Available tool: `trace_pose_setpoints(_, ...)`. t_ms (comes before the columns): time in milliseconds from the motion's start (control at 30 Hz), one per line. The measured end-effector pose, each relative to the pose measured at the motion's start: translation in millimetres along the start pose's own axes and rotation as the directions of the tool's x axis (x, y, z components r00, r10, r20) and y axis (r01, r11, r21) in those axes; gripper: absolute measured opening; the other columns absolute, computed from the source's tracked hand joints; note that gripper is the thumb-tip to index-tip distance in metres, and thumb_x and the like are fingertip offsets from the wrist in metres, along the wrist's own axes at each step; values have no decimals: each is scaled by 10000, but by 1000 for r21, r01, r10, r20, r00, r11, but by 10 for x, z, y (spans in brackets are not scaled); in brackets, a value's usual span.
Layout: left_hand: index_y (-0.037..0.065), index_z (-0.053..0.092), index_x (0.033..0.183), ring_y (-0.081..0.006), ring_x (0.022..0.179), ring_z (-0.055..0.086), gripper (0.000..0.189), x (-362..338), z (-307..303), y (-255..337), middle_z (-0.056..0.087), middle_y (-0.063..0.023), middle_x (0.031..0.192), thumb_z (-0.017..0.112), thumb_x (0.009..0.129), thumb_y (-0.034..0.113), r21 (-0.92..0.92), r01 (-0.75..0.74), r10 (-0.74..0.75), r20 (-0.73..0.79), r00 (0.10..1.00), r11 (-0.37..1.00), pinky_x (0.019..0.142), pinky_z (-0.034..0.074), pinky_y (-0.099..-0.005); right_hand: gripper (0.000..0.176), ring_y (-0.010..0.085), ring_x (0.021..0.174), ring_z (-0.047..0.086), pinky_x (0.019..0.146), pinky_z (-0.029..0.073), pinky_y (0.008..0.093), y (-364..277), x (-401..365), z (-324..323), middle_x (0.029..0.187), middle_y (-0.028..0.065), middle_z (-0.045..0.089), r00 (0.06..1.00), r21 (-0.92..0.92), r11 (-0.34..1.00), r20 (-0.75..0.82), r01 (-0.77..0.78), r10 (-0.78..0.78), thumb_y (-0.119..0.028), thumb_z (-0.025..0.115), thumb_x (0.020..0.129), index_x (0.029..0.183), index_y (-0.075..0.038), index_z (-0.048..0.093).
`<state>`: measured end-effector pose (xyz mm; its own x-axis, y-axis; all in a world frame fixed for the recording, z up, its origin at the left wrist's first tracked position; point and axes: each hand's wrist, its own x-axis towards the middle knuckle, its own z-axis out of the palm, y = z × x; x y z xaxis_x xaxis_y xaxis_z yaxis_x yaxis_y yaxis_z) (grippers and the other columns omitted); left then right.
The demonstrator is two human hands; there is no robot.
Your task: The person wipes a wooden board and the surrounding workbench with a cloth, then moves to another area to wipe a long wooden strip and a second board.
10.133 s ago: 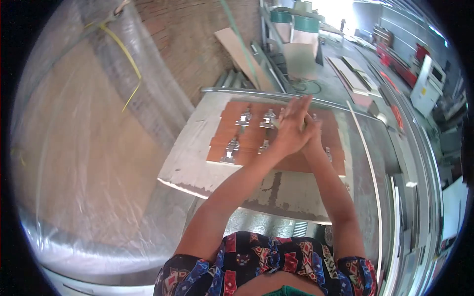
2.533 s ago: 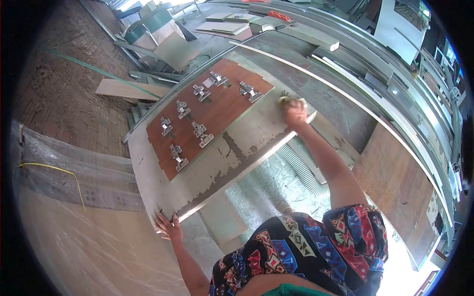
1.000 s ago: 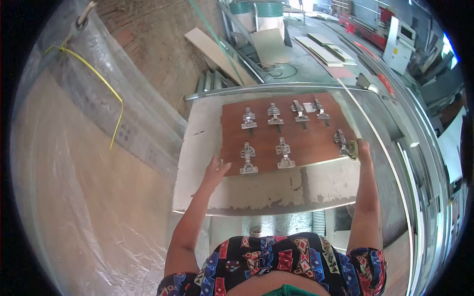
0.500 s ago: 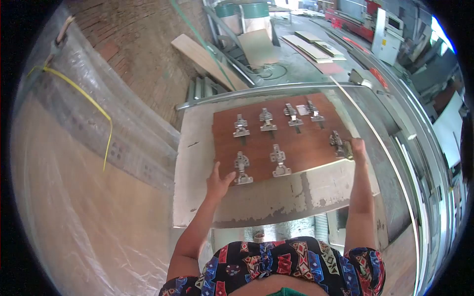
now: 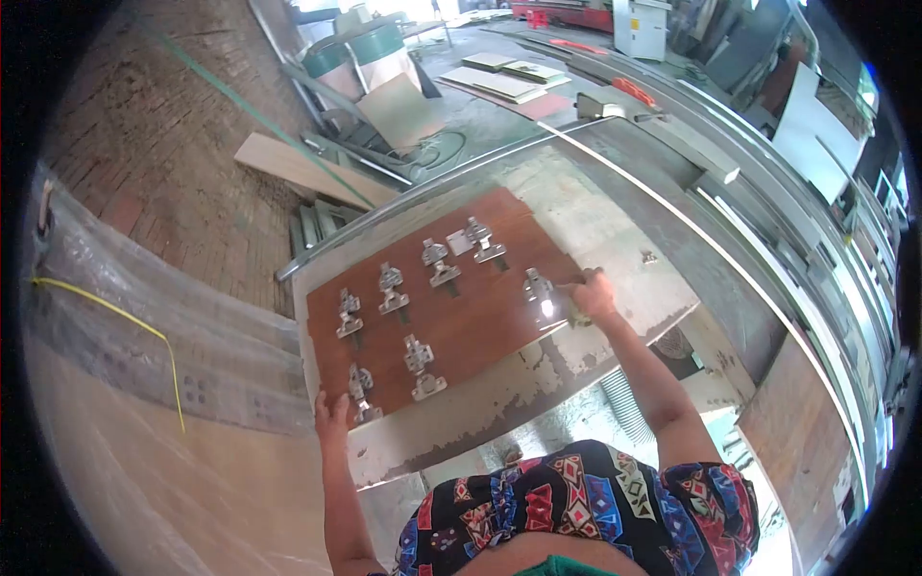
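A brown wooden panel (image 5: 461, 322) lies on a worn white tabletop (image 5: 538, 370). Several metal cabinet hinges (image 5: 391, 288) sit on the panel in two rows. My left hand (image 5: 332, 415) rests on the panel's near left corner, fingers apart, next to a hinge (image 5: 360, 387). My right hand (image 5: 591, 296) is at the panel's right edge, closed around a small object beside another hinge (image 5: 538, 286); what the object is cannot be told.
A small metal part (image 5: 649, 256) lies on the table right of the panel. Plastic-wrapped boards (image 5: 144, 384) stand at the left. Loose boards (image 5: 303, 168) and a green-topped machine (image 5: 360, 53) are on the floor beyond. Metal rails (image 5: 691, 221) run along the right.
My view has swung, so the panel now looks turned. My left hand moved to the panel's near left corner. My right hand stays at the panel's right edge by the same hinge.
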<state>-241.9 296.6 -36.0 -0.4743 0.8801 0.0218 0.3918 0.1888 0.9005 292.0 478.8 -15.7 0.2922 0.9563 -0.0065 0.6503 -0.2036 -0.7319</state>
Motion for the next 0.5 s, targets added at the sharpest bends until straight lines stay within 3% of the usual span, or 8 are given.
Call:
trace_pose_setpoints(100, -54, 333, 1311, -274, 1192, 430, 708, -229, -187, 340, 428, -220, 1296, 648, 794, 313, -148, 73, -76, -11, 997, 986, 967, 364, -338, 522, 350, 905, 587, 776, 476, 386, -180, -425, -77, 969, 240, 573, 997, 85, 996, 71, -5, -1, -390, 751, 592, 910, 10, 645)
trace_pose_setpoints(167, -68, 295, 1324, -267, 1184, 435, 713, -335, -269, 547, 427, -227, 1286, 637, 802, 277, 140, 126, -118, -66, 991, 982, 975, 359, -337, 459, 329, 802, 606, 715, 473, 386, -277, -639, -67, 840, 203, 611, 990, 25, 992, -71, 121, -119, -376, 729, 622, 846, 16, 645)
trace_pose_setpoints(200, -68, 295, 1324, -267, 1184, 435, 713, -349, -284, 515, 427, -227, 1286, 637, 802, 277, 150, 117, -110, -53, 993, 982, 975, 359, -337, 459, 329, 802, 606, 715, 473, 386, -294, -691, -96, 840, 203, 611, 991, 30, 994, -79, 107, -104, -376, 729, 622, 846, 16, 645)
trace_pose_setpoints(267, -69, 312, 1316, -270, 1165, 450, 690, -352, -371, 404, 444, -229, 1268, 627, 806, 272, -5, 160, -160, -119, 980, 987, 972, 361, -340, 485, 334, 801, 594, 707, 466, 390, -349, -798, -151, 857, 200, 598, 995, -40, 998, 84, 53, -50, -388, 714, 619, 860, 24, 629)
trace_pose_setpoints(333, -75, 347, 1292, -281, 1149, 463, 664, -387, -367, 437, 457, -223, 1256, 621, 809, 289, 67, 122, -114, -121, 986, 990, 961, 368, -343, 490, 335, 823, 588, 714, 459, 395, -287, -865, -182, 905, 205, 591, 989, 19, 1000, 148, 6, -8, -392, 706, 614, 867, 20, 623)
trace_pose_setpoints(400, -82, 382, 1268, -313, 1140, 471, 646, -297, -512, 182, 465, -237, 1245, 598, 818, 327, 351, 139, -70, -202, 977, 926, 956, 370, -362, 469, 337, 821, 588, 717, 456, 401, -223, -929, -116, 906, 208, 591, 986, 84, 994, 149, 65, -76, -381, 709, 611, 853, 12, 625)
trace_pose_setpoints(467, -54, 398, 1271, -333, 1124, 485, 643, -331, -508, 201, 478, -235, 1237, 581, 816, 362, 262, 124, -99, -108, 989, 957, 955, 368, -382, 453, 338, 822, 586, 724, 455, 396, -228, -959, -160, 872, 214, 592, 985, 130, 992, 171, -4, -19, -373, 705, 622, 862, 4, 631)
trace_pose_setpoints(500, -35, 414, 1268, -339, 1119, 491, 631, -378, -453, 205, 487, -229, 1233, 578, 813, 370, 250, 93, -59, -141, 988, 964, 956, 370, -390, 457, 341, 821, 588, 723, 458, 392, -192, -950, -130, 864, 220, 596, 987, 113, 993, 153, 35, -52, -368, 702, 626, 881, 6, 633)
